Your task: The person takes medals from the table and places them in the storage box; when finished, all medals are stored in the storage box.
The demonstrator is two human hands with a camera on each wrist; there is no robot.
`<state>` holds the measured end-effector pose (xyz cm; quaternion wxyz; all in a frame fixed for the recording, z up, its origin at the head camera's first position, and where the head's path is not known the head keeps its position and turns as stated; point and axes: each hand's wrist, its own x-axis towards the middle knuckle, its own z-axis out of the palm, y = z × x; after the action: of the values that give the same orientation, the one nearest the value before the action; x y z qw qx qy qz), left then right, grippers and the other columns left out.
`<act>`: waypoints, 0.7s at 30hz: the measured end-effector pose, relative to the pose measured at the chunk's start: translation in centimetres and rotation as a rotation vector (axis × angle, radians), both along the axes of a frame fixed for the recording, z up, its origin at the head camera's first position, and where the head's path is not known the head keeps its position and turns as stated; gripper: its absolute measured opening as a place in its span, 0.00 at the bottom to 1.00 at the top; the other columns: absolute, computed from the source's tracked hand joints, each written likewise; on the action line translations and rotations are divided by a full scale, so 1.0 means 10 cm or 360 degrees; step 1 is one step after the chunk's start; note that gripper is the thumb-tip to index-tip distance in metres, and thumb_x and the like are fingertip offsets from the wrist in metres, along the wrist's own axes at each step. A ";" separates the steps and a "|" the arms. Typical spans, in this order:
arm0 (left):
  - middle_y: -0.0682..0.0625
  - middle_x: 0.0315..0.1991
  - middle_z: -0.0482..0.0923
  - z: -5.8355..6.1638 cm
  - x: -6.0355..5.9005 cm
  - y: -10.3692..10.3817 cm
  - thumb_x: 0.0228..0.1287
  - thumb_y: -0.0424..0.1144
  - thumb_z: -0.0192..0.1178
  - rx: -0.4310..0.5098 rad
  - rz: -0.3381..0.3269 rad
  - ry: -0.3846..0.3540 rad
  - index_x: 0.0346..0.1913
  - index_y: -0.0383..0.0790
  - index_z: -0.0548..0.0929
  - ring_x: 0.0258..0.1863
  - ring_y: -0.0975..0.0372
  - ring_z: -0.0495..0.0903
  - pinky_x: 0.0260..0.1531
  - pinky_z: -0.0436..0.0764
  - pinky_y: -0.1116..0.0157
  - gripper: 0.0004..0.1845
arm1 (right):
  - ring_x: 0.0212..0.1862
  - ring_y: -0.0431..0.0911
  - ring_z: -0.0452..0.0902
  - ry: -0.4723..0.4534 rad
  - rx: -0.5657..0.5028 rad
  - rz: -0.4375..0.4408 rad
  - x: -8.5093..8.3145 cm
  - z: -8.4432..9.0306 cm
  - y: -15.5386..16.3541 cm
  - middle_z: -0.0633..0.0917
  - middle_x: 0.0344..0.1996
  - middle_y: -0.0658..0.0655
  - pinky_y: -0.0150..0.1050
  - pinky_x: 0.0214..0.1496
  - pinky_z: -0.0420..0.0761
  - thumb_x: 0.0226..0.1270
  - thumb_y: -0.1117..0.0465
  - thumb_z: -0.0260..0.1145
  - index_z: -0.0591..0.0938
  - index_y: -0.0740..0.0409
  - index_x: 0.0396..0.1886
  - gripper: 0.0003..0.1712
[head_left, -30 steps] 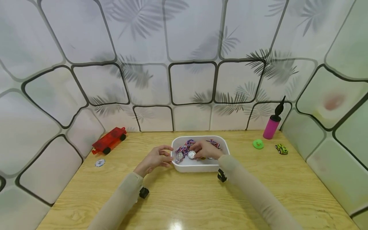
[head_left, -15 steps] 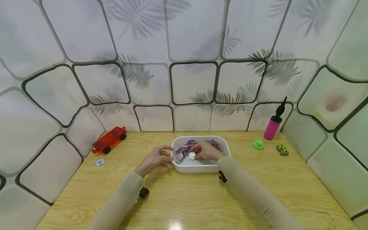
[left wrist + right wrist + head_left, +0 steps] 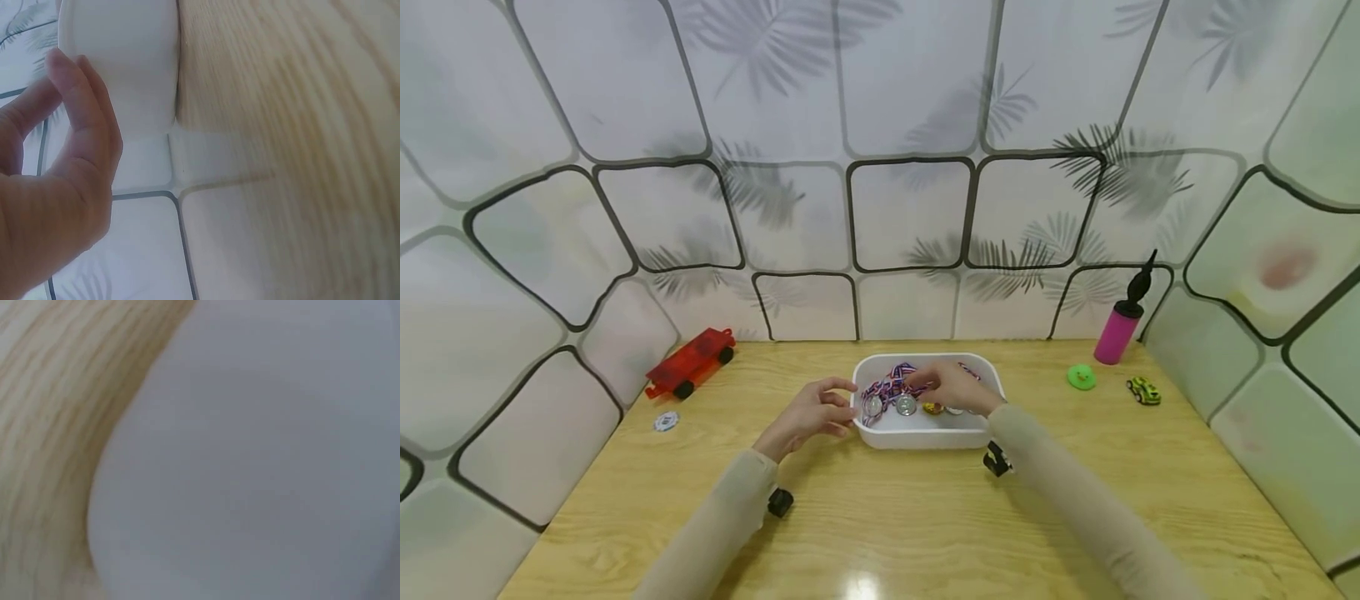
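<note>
A white bin stands on the table and holds several medals on striped red, white and blue ribbons. Two silver medals lie at its left, one silver medal beside the other silver medal. A gold medal shows farther right, below my right hand. That hand hovers inside the bin with loosely bent fingers over the ribbons; its fingertips are apart from the medals. My left hand rests its bent fingers at the bin's left rim. The right wrist view shows only the bin's outer wall and wood.
A red toy car and a round chip lie on the left. To the right are a green duck disc, a small green toy car and a pink hand pump. A patterned wall closes off the back.
My right hand has lifted off the silver medal and shifted slightly right, uncovering the gold medal. My left hand stays at the rim. The whole view has drifted a little.
</note>
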<state>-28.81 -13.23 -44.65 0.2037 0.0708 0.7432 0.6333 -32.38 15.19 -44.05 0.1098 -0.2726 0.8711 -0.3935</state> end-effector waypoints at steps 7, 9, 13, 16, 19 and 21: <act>0.44 0.41 0.77 0.01 -0.01 0.00 0.62 0.32 0.66 -0.0096 0.0003 0.0035 0.64 0.35 0.72 0.34 0.56 0.86 0.29 0.86 0.64 0.27 | 0.49 0.60 0.82 -0.0222 -0.0207 -0.0039 0.06 0.06 0.18 0.80 0.57 0.70 0.53 0.40 0.85 0.68 0.69 0.62 0.76 0.70 0.62 0.23; 0.44 0.41 0.76 0.02 -0.01 0.00 0.62 0.33 0.66 -0.0108 0.0005 0.0033 0.63 0.36 0.72 0.34 0.57 0.86 0.29 0.85 0.64 0.26 | 0.50 0.60 0.81 -0.0251 -0.0220 -0.0021 0.07 0.06 0.26 0.79 0.58 0.69 0.51 0.41 0.86 0.70 0.65 0.61 0.74 0.68 0.64 0.24; 0.43 0.42 0.76 0.01 -0.02 0.01 0.63 0.33 0.65 -0.0124 -0.0014 0.0080 0.62 0.36 0.73 0.36 0.55 0.85 0.28 0.85 0.64 0.25 | 0.53 0.62 0.78 -0.0285 -0.0256 -0.0015 0.14 0.10 0.45 0.77 0.62 0.69 0.49 0.44 0.85 0.73 0.60 0.60 0.72 0.66 0.67 0.26; 0.42 0.43 0.76 -0.01 -0.03 0.01 0.65 0.34 0.64 -0.0130 -0.0030 0.0139 0.63 0.34 0.73 0.40 0.49 0.85 0.29 0.84 0.64 0.24 | 0.56 0.62 0.77 -0.0292 -0.0298 -0.0078 0.21 0.13 0.60 0.76 0.63 0.68 0.50 0.49 0.84 0.74 0.56 0.60 0.72 0.64 0.67 0.27; 0.39 0.44 0.78 -0.02 -0.02 0.00 0.67 0.36 0.62 -0.0153 -0.0038 0.0224 0.62 0.33 0.73 0.43 0.44 0.83 0.30 0.84 0.63 0.23 | 0.60 0.63 0.74 -0.0308 -0.0354 -0.0151 0.28 0.13 0.75 0.75 0.64 0.68 0.52 0.54 0.82 0.74 0.55 0.60 0.72 0.65 0.67 0.28; 0.38 0.44 0.80 -0.03 -0.01 0.00 0.68 0.36 0.61 -0.0174 -0.0008 0.0291 0.61 0.32 0.74 0.44 0.42 0.82 0.30 0.84 0.62 0.21 | 0.61 0.63 0.73 -0.0309 -0.0392 -0.0211 0.32 0.13 0.84 0.76 0.63 0.68 0.49 0.55 0.82 0.74 0.55 0.60 0.72 0.66 0.67 0.28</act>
<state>-28.91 -13.19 -44.91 0.1401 0.1190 0.7920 0.5822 -29.23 23.58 -42.73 0.1330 -0.1865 0.8177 -0.5281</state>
